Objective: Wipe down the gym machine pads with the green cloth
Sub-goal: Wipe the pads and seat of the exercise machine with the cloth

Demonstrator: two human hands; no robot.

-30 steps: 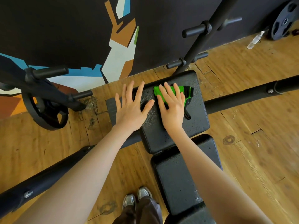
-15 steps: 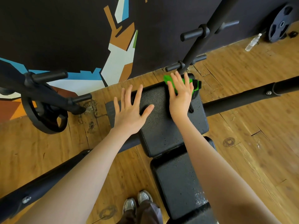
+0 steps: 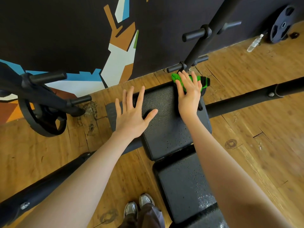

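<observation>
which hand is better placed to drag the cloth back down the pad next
Right. The right hand already presses the green cloth at the upper pad's far edge; the left hand lies flat on the pad, away from the cloth.

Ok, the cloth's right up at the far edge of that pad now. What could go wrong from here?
1. The green cloth already hangs over the upper pad's far edge; the right hand only presses it flat, so another push could drop it to the floor.
2. The fingers sit near the rack's lower peg and could knock it.
3. Droplets remain on the lower pad, easily missed.
</observation>
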